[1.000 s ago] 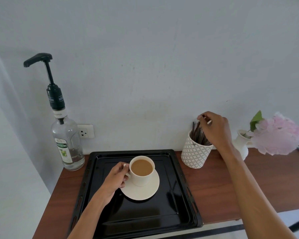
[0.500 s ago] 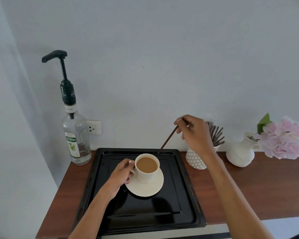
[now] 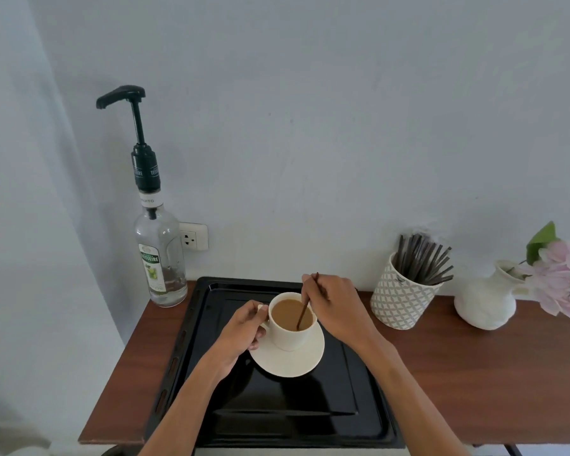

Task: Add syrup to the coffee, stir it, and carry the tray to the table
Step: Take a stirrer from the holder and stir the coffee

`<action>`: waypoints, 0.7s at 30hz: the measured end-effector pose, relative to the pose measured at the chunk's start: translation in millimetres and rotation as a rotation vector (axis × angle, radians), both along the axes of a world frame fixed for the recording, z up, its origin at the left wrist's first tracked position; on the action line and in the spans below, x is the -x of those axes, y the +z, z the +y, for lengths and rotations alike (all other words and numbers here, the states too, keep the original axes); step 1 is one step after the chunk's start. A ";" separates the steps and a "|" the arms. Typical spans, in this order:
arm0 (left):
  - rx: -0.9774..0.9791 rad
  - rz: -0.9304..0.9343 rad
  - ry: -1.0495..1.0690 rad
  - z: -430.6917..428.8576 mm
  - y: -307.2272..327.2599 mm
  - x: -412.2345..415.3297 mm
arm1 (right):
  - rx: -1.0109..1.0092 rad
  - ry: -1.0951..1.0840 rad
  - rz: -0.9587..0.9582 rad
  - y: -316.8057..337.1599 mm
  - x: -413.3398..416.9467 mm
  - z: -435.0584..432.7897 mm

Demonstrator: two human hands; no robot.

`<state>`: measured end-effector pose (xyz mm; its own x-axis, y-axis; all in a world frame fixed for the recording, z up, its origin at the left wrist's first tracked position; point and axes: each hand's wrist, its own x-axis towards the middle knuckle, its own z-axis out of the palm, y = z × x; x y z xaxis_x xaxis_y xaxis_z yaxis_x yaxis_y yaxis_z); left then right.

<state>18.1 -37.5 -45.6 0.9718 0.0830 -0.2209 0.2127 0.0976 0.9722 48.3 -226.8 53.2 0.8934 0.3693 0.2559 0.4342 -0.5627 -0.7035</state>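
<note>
Black tray (image 3: 359, 406) is seen on the near part of the wooden worktop (image 3: 474, 373). A white saucer (image 3: 293, 363) is set on the tray, with the cup of milky coffee (image 3: 290, 319) upon it. The cup handle is pinched by the left hand (image 3: 244, 330). A dark stir stick (image 3: 305, 311) is pinched by the right hand (image 3: 336, 304), tip dipped in the coffee. Farther back, a patterned stick holder (image 3: 400, 301) and white vase (image 3: 487, 297) are noted at right, the syrup pump bottle (image 3: 160, 255) at left by the wall.
</note>
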 end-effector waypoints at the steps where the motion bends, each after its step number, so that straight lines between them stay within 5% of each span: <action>1: 0.000 0.000 0.005 -0.9 0.6 0.3 | -0.011 0.010 0.014 -1.9 -1.2 1.9; 13: 0.030 -0.054 -0.015 0.4 -0.7 3.6 | 0.088 -0.106 -0.113 -3.6 -24.5 -5.1; 21: -0.009 -0.074 -0.016 -0.7 -1.0 4.8 | -0.120 -0.018 0.082 -11.5 -17.5 6.3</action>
<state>13.3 -38.2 -46.5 0.9866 0.0687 -0.1477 0.1416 0.0863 0.9862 65.8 -220.5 41.7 0.9193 0.3240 0.2234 0.3631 -0.4795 -0.7989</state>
